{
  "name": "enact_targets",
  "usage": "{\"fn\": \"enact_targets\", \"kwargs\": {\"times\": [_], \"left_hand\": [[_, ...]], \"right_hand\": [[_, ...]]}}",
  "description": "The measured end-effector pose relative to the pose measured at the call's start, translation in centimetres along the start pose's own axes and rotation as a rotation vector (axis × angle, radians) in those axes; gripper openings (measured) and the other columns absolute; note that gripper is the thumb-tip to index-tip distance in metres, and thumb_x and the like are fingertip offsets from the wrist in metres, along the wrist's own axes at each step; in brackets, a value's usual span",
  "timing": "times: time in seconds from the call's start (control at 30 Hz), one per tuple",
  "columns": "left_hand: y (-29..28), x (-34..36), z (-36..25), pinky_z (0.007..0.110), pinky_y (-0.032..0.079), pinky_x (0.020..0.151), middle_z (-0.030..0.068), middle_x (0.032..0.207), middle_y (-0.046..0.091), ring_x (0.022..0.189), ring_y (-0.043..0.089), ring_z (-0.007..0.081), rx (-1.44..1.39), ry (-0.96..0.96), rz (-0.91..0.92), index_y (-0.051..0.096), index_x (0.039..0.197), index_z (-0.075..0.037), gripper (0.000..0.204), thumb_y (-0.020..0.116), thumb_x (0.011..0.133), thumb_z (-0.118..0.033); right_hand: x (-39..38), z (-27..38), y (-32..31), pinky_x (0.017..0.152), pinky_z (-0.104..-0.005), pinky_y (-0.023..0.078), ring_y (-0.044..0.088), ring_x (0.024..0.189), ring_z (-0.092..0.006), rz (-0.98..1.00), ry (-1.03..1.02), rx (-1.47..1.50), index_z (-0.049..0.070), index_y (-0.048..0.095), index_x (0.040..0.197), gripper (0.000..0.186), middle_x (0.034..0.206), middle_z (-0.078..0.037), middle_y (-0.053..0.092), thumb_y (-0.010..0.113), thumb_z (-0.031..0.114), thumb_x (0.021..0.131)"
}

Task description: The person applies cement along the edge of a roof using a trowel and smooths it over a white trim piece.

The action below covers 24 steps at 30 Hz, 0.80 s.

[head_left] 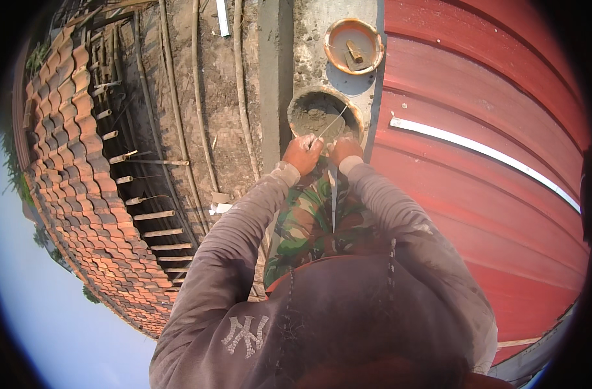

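Note:
My left hand (302,154) is closed, with a thin pale strand (335,121), wire or string, rising from its fingers to the upper right. Close beside it, my right hand (344,150) is closed too; what its fingers hold is hidden. Both hands are just over the near rim of a round tub (298,107) of wet grey mortar (318,117). Below the hands, a narrow whitish strip (334,198) runs down between my camouflage-clad legs; I cannot tell what it is or whether a hand grips it.
Beyond the mortar stands an orange-rimmed tub (331,57) holding water and a wooden-looking piece (354,52). A grey concrete beam (276,78) runs along the left. Red metal roofing (464,84) with a white strip (477,148) lies right. Bamboo poles (176,97) and roof tiles (82,188) are left.

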<state>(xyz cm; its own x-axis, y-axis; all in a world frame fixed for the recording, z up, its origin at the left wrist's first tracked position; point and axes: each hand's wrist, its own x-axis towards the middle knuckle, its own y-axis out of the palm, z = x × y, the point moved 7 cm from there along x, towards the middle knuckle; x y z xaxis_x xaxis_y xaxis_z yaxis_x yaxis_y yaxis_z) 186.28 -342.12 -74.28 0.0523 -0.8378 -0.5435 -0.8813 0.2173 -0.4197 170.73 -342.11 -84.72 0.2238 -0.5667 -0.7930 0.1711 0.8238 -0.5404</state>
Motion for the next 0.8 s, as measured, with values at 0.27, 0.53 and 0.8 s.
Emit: {"fn": "enact_targets", "kwargs": {"times": [0.27,0.53,0.8], "left_hand": [[9.0,14.1,6.6,0.044,0.047,0.067,0.0225,0.074,0.061,0.066,0.056,0.0360,0.101,0.009,0.284,0.062,0.080,0.000,0.038,0.061,0.096,-0.033],[11.1,21.7,12.5,0.040,0.051,0.074,0.0132,0.085,0.066,0.074,0.059,0.0294,0.000,0.012,0.339,0.066,0.091,-0.004,0.026,0.060,0.101,-0.027],[6.3,31.1,16.3,0.039,0.057,0.080,0.0110,0.100,0.073,0.089,0.072,0.0259,0.416,0.066,-0.018,0.080,0.103,-0.009,0.032,0.077,0.091,-0.038]], "right_hand": [[16.6,-7.7,9.4,0.105,-0.0426,0.051,0.062,0.128,-0.0327,0.145,0.200,0.061,0.009,0.074,0.122,0.038,0.134,-0.014,0.068,0.064,0.033,0.094],[18.4,-8.9,11.1,0.104,-0.0490,0.050,0.064,0.121,-0.0423,0.056,0.435,0.350,0.002,0.057,0.133,0.045,0.128,-0.025,0.068,0.059,0.029,0.097],[22.2,-9.5,11.4,0.106,-0.0487,0.048,0.062,0.125,-0.0433,0.079,0.417,0.309,-0.001,0.060,0.129,0.049,0.131,-0.026,0.066,0.053,0.039,0.101]]}}
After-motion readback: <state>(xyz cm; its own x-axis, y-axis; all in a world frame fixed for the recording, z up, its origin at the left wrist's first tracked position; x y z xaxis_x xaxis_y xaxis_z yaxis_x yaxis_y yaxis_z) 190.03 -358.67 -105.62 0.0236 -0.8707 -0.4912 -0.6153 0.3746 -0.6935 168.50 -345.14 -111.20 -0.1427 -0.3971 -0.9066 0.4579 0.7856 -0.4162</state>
